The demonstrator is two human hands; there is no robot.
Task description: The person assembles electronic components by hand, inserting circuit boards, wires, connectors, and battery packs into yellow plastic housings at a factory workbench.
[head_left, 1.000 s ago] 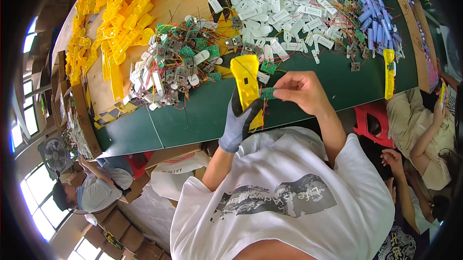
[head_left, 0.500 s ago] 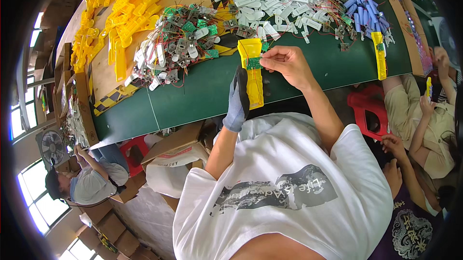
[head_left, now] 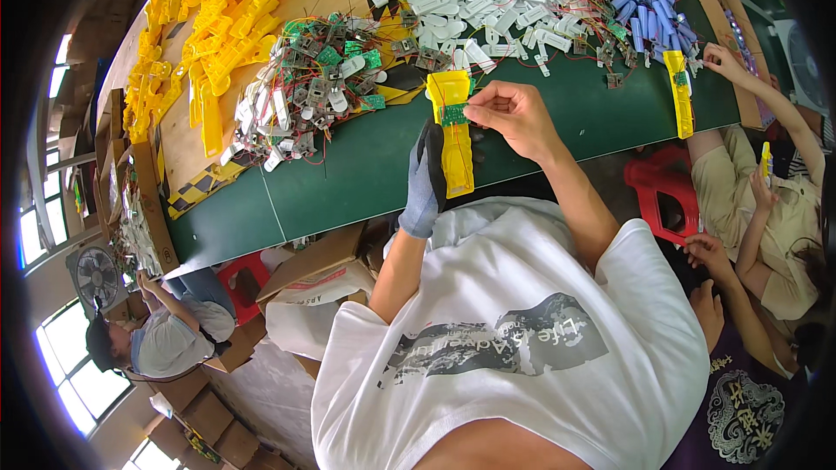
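A long yellow plastic casing (head_left: 456,162) is gripped along its left side by my left hand (head_left: 425,175), which wears a grey and black glove. Across the casing's upper part lies a small green circuit board (head_left: 453,114). The bare fingers of my right hand (head_left: 515,118) pinch at the board's right edge; the fingertips partly cover it. A thin wire runs down inside the casing below the board. Left of my hands is a heap of wired circuit boards and switch parts (head_left: 322,78).
Yellow casings (head_left: 213,30) pile up at the far left, white plastic pieces (head_left: 479,4) at the back. Blue-purple battery cells (head_left: 649,13) lie at the far right, by a cardboard box (head_left: 730,34). Another yellow casing (head_left: 679,104) rests near the right edge. Co-workers sit on both sides.
My hands hold nearly the same pose, the right fingers still at the board. On the right, a co-worker's arm has reached in toward the table beside the other yellow casing.
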